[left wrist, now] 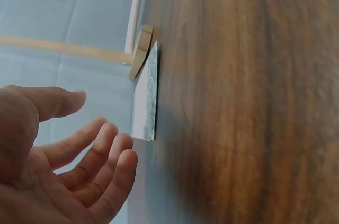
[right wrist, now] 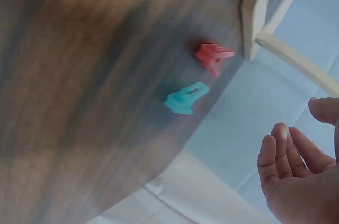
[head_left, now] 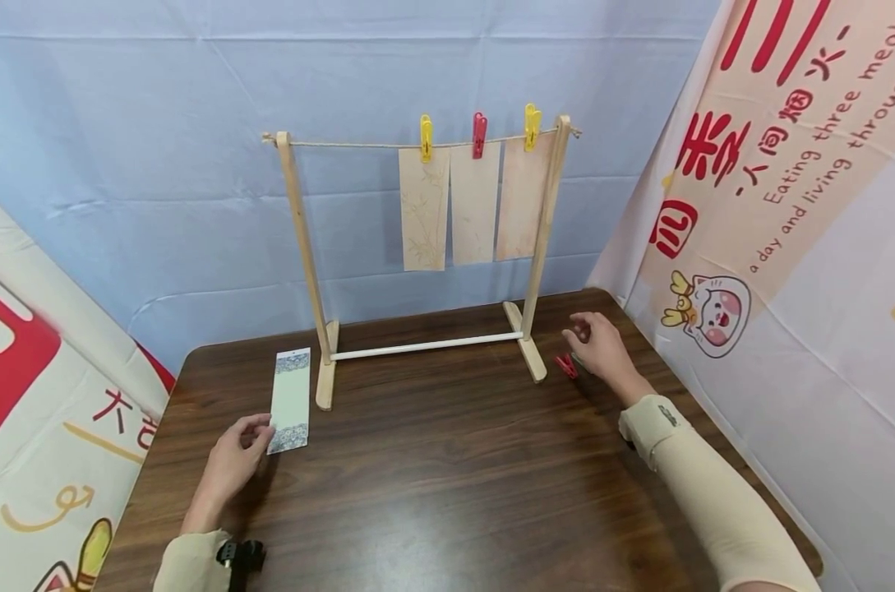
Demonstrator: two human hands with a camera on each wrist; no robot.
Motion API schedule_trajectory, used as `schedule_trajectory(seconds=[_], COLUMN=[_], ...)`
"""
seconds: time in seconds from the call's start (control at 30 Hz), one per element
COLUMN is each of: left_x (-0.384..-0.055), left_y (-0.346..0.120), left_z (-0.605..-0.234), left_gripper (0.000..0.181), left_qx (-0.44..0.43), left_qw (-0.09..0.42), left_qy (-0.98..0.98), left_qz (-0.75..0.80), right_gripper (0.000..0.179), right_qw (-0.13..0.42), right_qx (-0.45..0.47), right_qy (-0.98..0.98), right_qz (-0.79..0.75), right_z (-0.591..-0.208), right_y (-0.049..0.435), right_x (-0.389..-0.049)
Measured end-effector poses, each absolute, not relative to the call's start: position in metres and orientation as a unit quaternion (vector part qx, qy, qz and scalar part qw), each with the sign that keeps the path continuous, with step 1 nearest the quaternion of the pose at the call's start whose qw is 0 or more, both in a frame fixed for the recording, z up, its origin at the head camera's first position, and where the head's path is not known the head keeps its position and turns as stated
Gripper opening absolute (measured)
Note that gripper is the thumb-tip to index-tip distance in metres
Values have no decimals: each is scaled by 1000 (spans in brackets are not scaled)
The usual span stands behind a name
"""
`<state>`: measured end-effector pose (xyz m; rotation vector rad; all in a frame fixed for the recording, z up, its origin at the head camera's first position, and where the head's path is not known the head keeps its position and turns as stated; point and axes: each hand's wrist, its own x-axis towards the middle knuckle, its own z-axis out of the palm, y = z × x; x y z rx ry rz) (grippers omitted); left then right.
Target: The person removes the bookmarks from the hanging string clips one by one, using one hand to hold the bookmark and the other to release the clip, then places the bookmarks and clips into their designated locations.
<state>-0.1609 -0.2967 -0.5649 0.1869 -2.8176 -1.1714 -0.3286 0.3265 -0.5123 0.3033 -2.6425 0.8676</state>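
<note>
On the table's left lies a white bookmark (head_left: 291, 399) with blue patterned ends. My left hand (head_left: 237, 452) is by its lower left edge, fingers loosely bent and apart from the thumb; the left wrist view shows nothing in that palm (left wrist: 79, 176). On the right, a red clothespin (head_left: 566, 365) and a green clothespin (right wrist: 186, 98) lie on the wood. Above them hovers my right hand (head_left: 597, 345), which partly hides the green one in the head view. Its fingers (right wrist: 283, 152) are relaxed and hold nothing.
A wooden rack (head_left: 304, 238) with a white bottom bar (head_left: 426, 346) stands at the back. From its string (head_left: 343, 145) hang three beige paper cards (head_left: 425, 210), pinned by two yellow clothespins (head_left: 426, 138) and a red one. Printed cloth (head_left: 780, 164) hangs beyond the right table edge.
</note>
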Motion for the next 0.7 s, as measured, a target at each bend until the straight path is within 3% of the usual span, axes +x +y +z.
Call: schedule_trajectory(seconds=[0.43,0.7], left_x=[-165,-168], left_y=[-285,-279], left_z=[-554,-550], left_gripper=[43,53], left_qx=[35,24], left_qw=[58,62], left_qy=[-922,-914], left_qz=[-382,-401], right_gripper=[35,34], right_qw=[196,222], right_qx=[136,161], right_qy=[-917,-907], right_qz=[318,320], right_z=[-483,-467], right_y=[311,305], right_x=[-322,-319])
